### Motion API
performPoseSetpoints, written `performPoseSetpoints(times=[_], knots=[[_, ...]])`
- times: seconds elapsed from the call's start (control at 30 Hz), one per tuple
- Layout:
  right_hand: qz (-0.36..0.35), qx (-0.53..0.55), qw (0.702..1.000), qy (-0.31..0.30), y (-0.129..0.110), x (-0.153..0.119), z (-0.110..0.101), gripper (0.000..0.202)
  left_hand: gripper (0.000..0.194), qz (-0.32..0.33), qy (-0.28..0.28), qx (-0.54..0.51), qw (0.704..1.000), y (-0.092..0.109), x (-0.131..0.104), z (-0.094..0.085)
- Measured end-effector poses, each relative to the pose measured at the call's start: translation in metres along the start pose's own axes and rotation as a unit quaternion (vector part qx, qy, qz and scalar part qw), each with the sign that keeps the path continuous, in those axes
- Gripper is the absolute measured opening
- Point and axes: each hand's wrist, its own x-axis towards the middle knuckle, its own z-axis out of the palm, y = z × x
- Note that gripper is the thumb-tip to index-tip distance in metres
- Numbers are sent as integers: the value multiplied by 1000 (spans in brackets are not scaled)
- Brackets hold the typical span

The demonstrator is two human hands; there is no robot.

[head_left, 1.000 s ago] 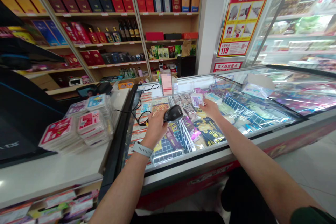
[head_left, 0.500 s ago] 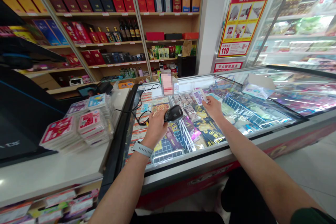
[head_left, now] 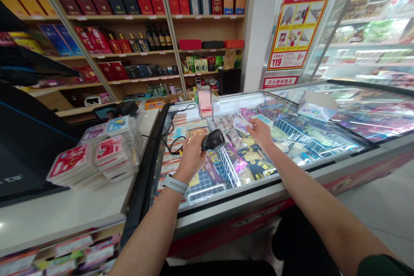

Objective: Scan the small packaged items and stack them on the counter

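My left hand, with a grey watch band on the wrist, is closed round a black barcode scanner. The scanner's head points to the right, above the glass-topped freezer. A black cable lies in loops on the glass to its left. My right hand pinches a small flat white-and-purple packet by its right end, a little above the glass. The packet is tilted, and its far edge is hard to make out. Under the glass are white wire baskets and bagged frozen goods.
Stacks of flat packets stand on the white counter at left, beside a dark monitor. An opened white carton sits on the freezer at right. A blurred pinkish item stands at the back. Shelves of boxes and bottles line the wall.
My right hand has turned the packet, so it now lies flatter and slightly lower. The left hand and the barcode scanner have barely moved.
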Motion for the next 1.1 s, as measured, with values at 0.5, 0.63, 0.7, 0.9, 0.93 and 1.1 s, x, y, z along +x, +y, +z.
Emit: performPoseSetpoints(times=[0.5,0.63,0.7,0.9,0.93,1.1], knots=[[20,61,998,5,-3,-1,-3,16,56,-1,-2,-7,1000,-1,0,0],[26,59,998,-11,-3,-1,-4,16,55,-1,-2,-6,1000,0,0,-1],[24,55,998,-12,-3,-1,-4,15,56,0,-2,-7,1000,0,1,-1],[-5,25,1000,-5,-4,-1,-2,17,58,5,-3,-10,1000,-3,1,1],[-10,19,1000,-5,-4,-1,-2,16,58,6,-2,-9,1000,-3,1,1],[-10,14,1000,-12,-7,-3,-1,14,57,6,3,-8,1000,-3,1,1]])
